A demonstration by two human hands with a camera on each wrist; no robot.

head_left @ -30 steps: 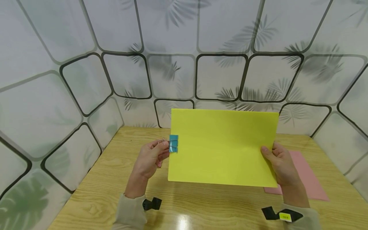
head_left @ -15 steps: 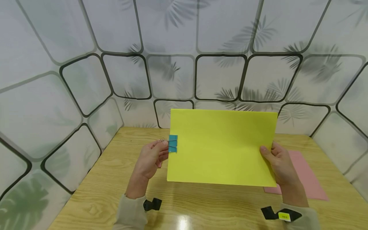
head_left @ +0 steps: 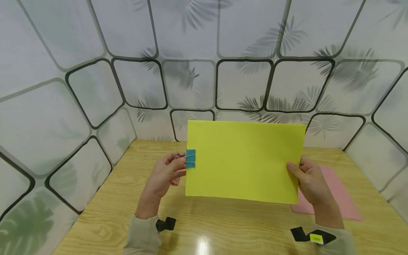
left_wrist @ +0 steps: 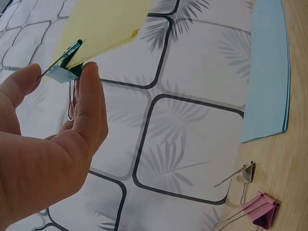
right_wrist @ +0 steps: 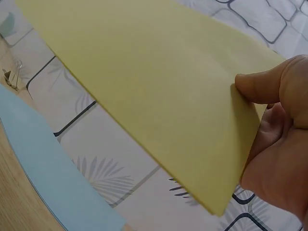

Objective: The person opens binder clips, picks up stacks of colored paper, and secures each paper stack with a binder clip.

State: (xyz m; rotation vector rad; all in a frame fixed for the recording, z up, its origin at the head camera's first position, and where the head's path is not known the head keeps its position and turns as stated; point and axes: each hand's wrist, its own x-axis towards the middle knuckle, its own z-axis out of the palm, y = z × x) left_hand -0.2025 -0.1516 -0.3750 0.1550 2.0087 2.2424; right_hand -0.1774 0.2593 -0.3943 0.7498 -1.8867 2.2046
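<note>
A stack of yellow paper [head_left: 243,161] is held up over the table, broad face toward me. On its left edge sits a blue binder clip [head_left: 190,158]. My left hand [head_left: 164,175] pinches this clip by its wire handles; in the left wrist view, the thumb is at one handle and the fingers at the other side of the blue clip [left_wrist: 65,73]. At the opposite edge, my right hand [head_left: 313,180] grips the yellow paper, thumb flat on the front face and fingers behind. The right wrist view shows the same thumb on the yellow paper [right_wrist: 144,82].
Pink paper [head_left: 338,194] lies on the wooden table [head_left: 236,226] at right, partly behind my right wrist. A blue paper stack [left_wrist: 267,72] lies on the table too. Near it are a yellowish binder clip [left_wrist: 248,172] and a pink binder clip [left_wrist: 262,211]. A patterned curtain-like wall encloses the table.
The yellow paper has shifted slightly left and its lower edge has risen a little. Both hands keep their hold.
</note>
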